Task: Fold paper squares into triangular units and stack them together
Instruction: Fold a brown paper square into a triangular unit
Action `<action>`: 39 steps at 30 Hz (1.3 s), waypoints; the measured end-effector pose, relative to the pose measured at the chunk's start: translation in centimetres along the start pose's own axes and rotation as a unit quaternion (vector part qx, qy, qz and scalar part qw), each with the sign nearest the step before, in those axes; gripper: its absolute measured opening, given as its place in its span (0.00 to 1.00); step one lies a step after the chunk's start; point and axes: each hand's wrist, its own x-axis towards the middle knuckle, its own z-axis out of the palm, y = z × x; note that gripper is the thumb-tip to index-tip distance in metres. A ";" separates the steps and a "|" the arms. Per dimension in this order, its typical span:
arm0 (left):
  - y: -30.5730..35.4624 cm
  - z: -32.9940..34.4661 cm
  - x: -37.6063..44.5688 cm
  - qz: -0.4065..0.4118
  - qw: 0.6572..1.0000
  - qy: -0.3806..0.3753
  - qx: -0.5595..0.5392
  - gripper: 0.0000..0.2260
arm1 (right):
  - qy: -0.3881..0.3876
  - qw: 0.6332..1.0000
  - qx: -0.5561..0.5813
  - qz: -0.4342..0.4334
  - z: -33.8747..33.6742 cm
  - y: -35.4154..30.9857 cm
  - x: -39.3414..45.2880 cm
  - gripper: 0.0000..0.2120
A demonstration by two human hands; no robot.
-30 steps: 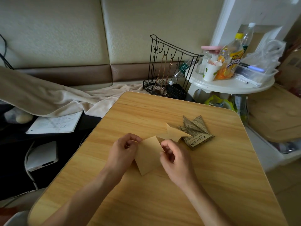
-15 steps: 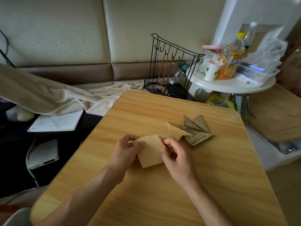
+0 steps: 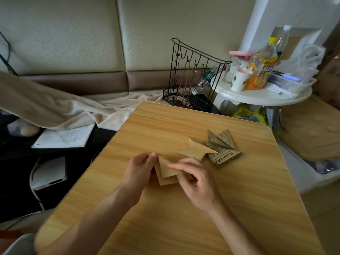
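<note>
A tan paper piece (image 3: pixel 166 172), partly folded, lies on the wooden table (image 3: pixel 239 199) between my hands. My left hand (image 3: pixel 139 169) pinches its upper left corner. My right hand (image 3: pixel 193 178) holds its right side, with the forefinger stretched flat across the top fold. Just beyond them rests a folded tan unit (image 3: pixel 197 149) with pointed tips, overlapping a stack of folded newsprint units (image 3: pixel 223 150) to its right.
A black wire rack (image 3: pixel 191 76) stands past the table's far edge. A white round side table (image 3: pixel 261 94) at the right carries a cup, bottles and a plastic tub. A beige blanket (image 3: pixel 55 109) and an open notebook (image 3: pixel 64 137) lie at the left.
The tan paper has been folded over on itself into a narrower layered shape. My right forefinger has stretched out across the fold and my left hand has shifted to the upper corner.
</note>
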 end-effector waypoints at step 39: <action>0.3 0.1 -0.7 0.045 0.981 -0.148 0.118 0.11 | -0.007 0.975 0.129 0.180 0.0 0.0 0.1 0.06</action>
